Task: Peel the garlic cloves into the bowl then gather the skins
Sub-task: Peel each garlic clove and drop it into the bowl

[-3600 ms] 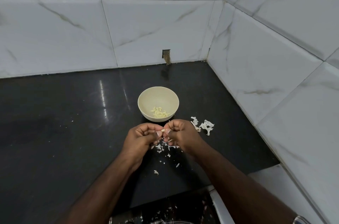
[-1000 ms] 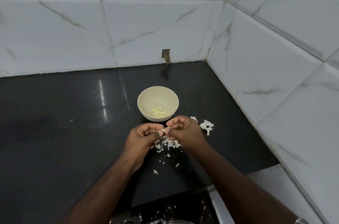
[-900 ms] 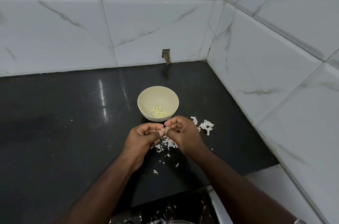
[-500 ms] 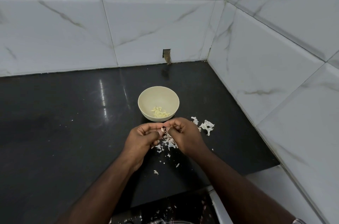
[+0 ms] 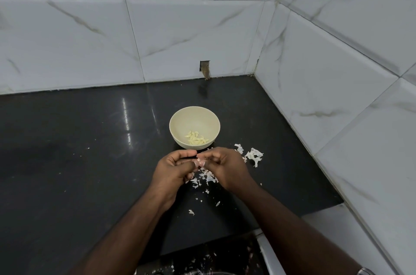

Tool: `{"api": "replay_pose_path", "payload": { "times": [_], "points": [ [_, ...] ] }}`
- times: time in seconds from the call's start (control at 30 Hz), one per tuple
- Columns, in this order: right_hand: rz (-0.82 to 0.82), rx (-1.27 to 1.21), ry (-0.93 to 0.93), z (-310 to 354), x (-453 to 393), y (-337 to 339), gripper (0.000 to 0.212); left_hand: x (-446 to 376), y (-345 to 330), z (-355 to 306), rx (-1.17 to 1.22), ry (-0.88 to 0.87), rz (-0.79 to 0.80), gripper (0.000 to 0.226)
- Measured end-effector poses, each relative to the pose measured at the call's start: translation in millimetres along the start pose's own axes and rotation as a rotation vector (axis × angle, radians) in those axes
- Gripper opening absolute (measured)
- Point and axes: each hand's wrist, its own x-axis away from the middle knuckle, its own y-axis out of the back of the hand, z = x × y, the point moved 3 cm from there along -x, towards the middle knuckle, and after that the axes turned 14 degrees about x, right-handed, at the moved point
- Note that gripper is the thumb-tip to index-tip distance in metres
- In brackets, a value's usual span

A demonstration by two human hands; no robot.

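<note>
A cream bowl [image 5: 177,117] stands on the black counter and holds several peeled garlic cloves [image 5: 197,137]. Just in front of it my left hand [image 5: 174,171] and my right hand [image 5: 227,168] meet with curled fingers. Between their fingertips they pinch a small garlic clove [image 5: 200,162], mostly hidden by the fingers. Loose white skins [image 5: 206,179] lie on the counter under the hands. A second heap of skins [image 5: 253,155] lies to the right of the bowl.
The black counter [image 5: 78,162] ends at white tiled walls [image 5: 337,72] behind and to the right. Its front edge runs below my forearms, with more skin scraps [image 5: 202,262] on the dark surface beneath. A few flakes [image 5: 191,212] lie nearer the edge.
Both hands stay in front of the bowl and keep working the clove; the right hand's fingers have shifted slightly. The bowl has not moved.
</note>
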Motion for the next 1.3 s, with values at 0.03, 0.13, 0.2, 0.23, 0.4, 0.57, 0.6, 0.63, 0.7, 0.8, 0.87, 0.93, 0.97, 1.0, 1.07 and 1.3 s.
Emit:
{"api": "replay_pose_path", "payload": {
  "times": [0.03,0.13,0.2,0.23,0.4,0.57,0.6,0.63,0.7,0.8,0.87,0.93,0.97,1.0,1.07,1.3],
  "points": [
    [-0.008,-0.001,-0.002,0.8,0.6,-0.3,0.013,0.4,0.3,-0.1,0.019,0.008,-0.007,0.026],
    [0.012,0.042,-0.004,1.7,1.8,-0.5,0.011,0.4,2.3,-0.1,0.018,0.016,-0.022,0.023],
    [0.034,0.075,0.0,1.1,1.6,0.7,0.011,-0.4,4.5,0.2,-0.005,0.012,-0.028,0.024],
    [0.041,0.069,-0.007,0.4,1.2,1.2,0.011,-0.8,4.9,0.2,-0.021,0.007,-0.027,0.023],
    [0.02,-0.132,-0.119,-0.2,-2.8,1.7,0.012,1.7,1.2,-4.6,-0.189,-0.098,0.008,0.019],
    [0.022,-0.121,-0.158,1.0,-4.8,-1.0,0.015,0.9,0.9,-5.2,-0.414,-0.206,0.011,0.03],
    [0.037,-0.166,-0.173,1.7,-4.5,-1.4,0.015,0.5,1.2,-5.3,-0.435,-0.213,0.009,0.031],
    [0.053,-0.219,-0.189,2.3,-4.1,-1.5,0.014,0.0,1.5,-5.6,-0.443,-0.215,0.012,0.031],
    [0.075,-0.292,-0.204,2.7,-3.3,-0.8,0.014,0.5,1.1,-5.9,-0.431,-0.212,0.019,0.031],
    [0.085,-0.299,-0.183,2.5,-2.8,-0.8,0.015,2.4,0.0,-5.5,-0.375,-0.19,0.023,0.035],
    [0.081,-0.279,-0.171,1.5,-2.8,-1.4,0.015,2.3,-1.1,-4.3,-0.34,-0.169,0.026,0.037],
    [0.072,-0.253,-0.152,1.2,-2.9,-1.8,0.016,1.8,-1.7,-3.7,-0.33,-0.161,0.023,0.035],
    [0.069,-0.23,-0.141,0.7,-3.1,-2.2,0.016,1.7,-1.8,-3.7,-0.325,-0.158,0.021,0.032],
    [0.066,-0.197,-0.133,0.1,-3.3,-2.6,0.016,1.7,-1.8,-3.6,-0.314,-0.154,0.018,0.029],
    [0.065,-0.149,-0.132,-0.4,-3.2,-2.7,0.016,2.7,-1.9,-3.5,-0.277,-0.142,0.008,0.023],
    [0.071,-0.104,-0.111,0.1,-1.2,-0.4,0.015,0.2,0.5,-4.1,-0.187,-0.118,-0.004,0.012]
  ]
}}
